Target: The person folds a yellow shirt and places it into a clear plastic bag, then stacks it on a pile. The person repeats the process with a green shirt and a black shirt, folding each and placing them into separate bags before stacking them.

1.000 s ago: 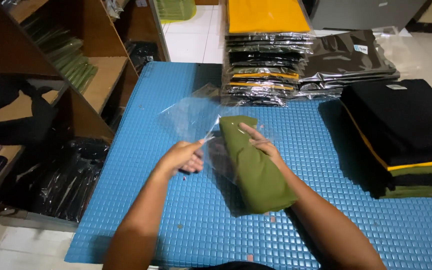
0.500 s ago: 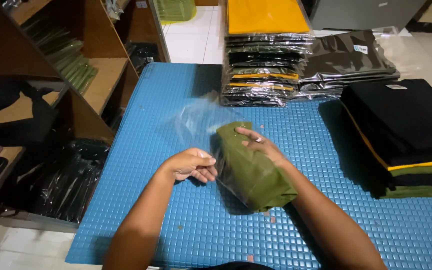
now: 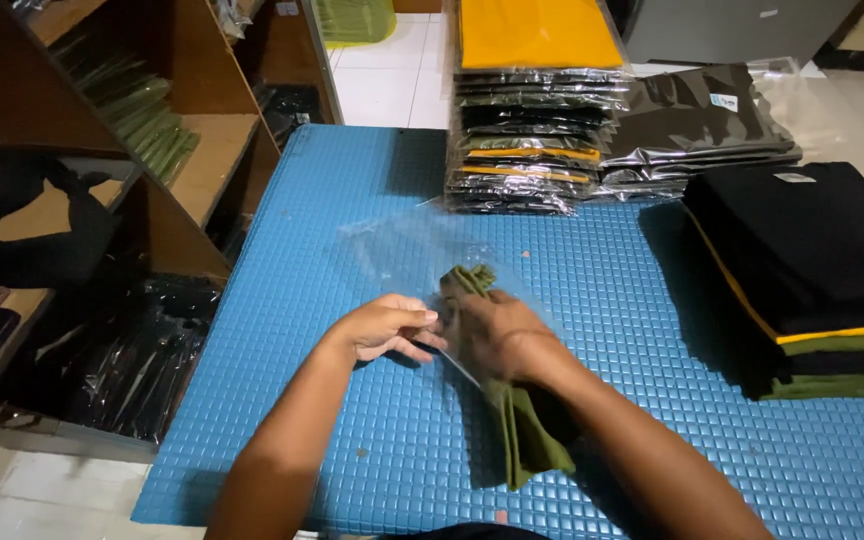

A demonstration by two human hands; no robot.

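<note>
nearest, two bare forearms reach over a blue gridded surface (image 3: 352,420). the right hand (image 3: 500,338) has its grip closed around a folded olive green garment (image 3: 524,440), bunching its upper half. the left hand (image 3: 384,327) pinches the edge of a clear plastic bag (image 3: 402,245) just beside it. the cloth looks soft, light and limp, best held at the fold; the film looks slippery and thin. beyond stand stacks of bagged shirts (image 3: 527,150) and a black folded pile (image 3: 812,250).
</note>
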